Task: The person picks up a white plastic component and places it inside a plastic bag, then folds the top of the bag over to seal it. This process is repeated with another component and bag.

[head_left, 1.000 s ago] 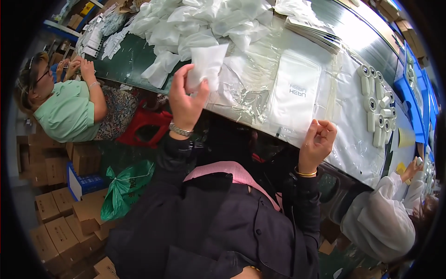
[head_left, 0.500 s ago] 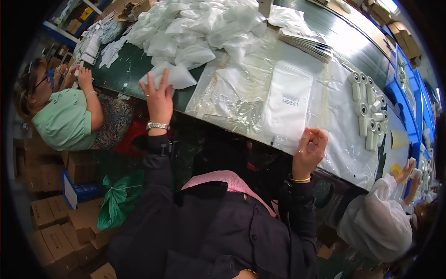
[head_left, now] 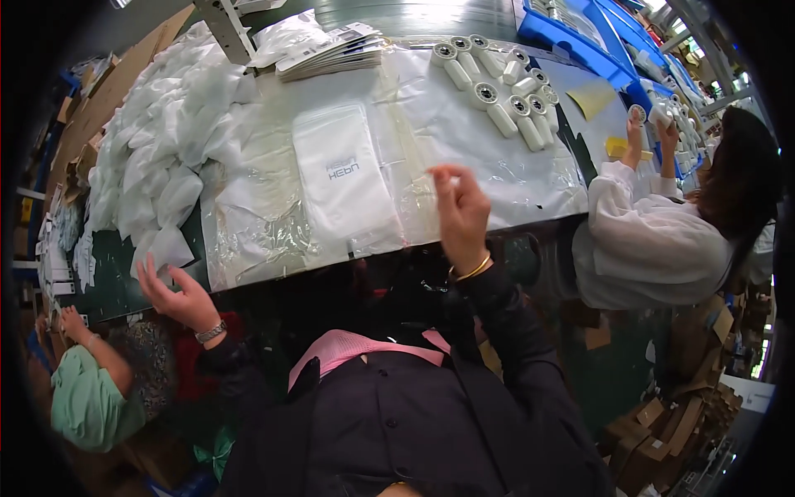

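Note:
My left hand [head_left: 180, 296] is at the table's front left edge, fingers spread, holding nothing. Its fingertips are beside a white pouch [head_left: 167, 251] at the near end of a large heap of such pouches [head_left: 157, 132]. A stack of flat white plastic bags [head_left: 344, 178] with dark print lies in front of me on the clear-covered table. Right of that stack, my right hand [head_left: 461, 217] hovers over the sheet with its fingers curled and pressed together. I see nothing in it, though the fingertips are slightly blurred.
Several white round-headed devices with handles [head_left: 501, 91] lie on the far right sheet. Behind the bags is a pile of printed cards [head_left: 331, 54], beside a metal post [head_left: 224, 31]. Blue bins [head_left: 580, 37] stand at the far right. Co-workers sit on both sides.
The view has turned to the right. My left hand remains by the pouch heap, now lower and nearer the table edge. My right hand has moved from the bags' near corner to farther over the sheet.

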### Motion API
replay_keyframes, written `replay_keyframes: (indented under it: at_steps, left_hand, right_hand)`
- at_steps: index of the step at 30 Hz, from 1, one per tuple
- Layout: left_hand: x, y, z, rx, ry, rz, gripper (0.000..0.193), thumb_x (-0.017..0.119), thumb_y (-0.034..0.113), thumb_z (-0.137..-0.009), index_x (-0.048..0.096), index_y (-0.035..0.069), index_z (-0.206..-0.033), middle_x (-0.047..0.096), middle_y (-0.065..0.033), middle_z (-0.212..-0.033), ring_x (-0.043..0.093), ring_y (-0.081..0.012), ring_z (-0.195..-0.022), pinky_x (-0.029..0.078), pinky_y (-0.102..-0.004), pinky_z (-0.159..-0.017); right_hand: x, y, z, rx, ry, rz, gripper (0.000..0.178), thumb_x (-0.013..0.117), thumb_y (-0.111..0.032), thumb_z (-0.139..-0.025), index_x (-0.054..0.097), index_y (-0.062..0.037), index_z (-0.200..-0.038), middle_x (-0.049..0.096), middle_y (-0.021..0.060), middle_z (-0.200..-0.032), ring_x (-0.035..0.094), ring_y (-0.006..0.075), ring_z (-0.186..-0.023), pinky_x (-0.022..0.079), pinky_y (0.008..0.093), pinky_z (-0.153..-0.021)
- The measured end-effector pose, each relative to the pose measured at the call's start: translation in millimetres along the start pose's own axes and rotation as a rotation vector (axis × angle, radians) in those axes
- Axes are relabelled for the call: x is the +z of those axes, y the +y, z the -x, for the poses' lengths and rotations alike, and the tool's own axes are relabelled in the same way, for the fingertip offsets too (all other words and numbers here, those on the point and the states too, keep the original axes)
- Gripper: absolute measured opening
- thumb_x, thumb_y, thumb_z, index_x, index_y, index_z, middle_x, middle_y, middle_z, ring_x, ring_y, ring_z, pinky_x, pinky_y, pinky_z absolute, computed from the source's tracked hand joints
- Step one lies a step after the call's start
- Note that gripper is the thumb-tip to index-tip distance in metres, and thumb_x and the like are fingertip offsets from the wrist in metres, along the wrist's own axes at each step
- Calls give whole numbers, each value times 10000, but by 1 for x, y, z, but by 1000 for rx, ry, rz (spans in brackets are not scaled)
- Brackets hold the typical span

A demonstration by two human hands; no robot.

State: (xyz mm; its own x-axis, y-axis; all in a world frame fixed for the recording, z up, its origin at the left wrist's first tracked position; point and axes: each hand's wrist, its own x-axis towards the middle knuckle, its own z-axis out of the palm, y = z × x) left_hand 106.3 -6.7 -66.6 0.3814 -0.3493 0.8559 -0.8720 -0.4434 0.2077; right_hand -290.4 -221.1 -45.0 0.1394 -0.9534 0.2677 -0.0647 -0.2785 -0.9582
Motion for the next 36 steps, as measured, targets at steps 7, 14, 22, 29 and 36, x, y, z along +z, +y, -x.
replay_keyframes:
  at_steps: [7, 14, 22, 29, 36]
  left_hand:
    - [1, 125, 12, 45, -186, 410, 331, 679, 13, -987, 710, 34, -1316, 668, -173, -1433, 621, -367, -1340, 453, -483, -1153]
    - [17, 153, 28, 179, -316, 610, 329, 745, 9, -919, 718, 54, -1244, 696, -132, -1355, 658, -329, -1282, 423, -457, -1133]
    - [21, 152, 26, 203, -345, 591, 258, 785, 43, -900, 738, 61, -1153, 725, -107, -1258, 675, -328, -1257, 425, -465, -1126]
    - [22, 154, 24, 191, -379, 608, 216, 837, 84, -880, 756, 80, -1080, 746, -70, -1208, 681, -316, -1247, 429, -474, -1129]
    - [14, 174, 18, 184, -557, 732, 223, 866, 143, -874, 756, 112, -1066, 750, -55, -1222, 676, -291, -1268, 417, -487, -1147]
  right_hand:
    - [-66, 24, -102, 183, 62, -163, 560, 731, -189, -1068, 497, 68, -1508, 630, -17, -738, 481, 31, -591, 345, 204, -526]
    - [-76, 31, -148, 422, -30, -73, 847, 790, -414, -1020, 377, 84, -1568, 732, 66, -818, 604, 62, -623, 422, 196, -542]
    - [-54, -5, -113, 457, -217, 630, 619, 826, -512, -968, 673, -56, -1358, 784, 89, -935, 737, 153, -736, 536, 292, -617]
    - [-52, 1, -50, -229, -84, 1144, 454, 837, -368, -963, 730, -103, -1315, 780, 109, -1034, 735, 285, -857, 566, 353, -754]
    - [-23, -22, 20, -339, -175, 380, 527, 869, -63, -919, 677, -70, -1410, 746, 93, -1232, 708, 182, -899, 560, 305, -762]
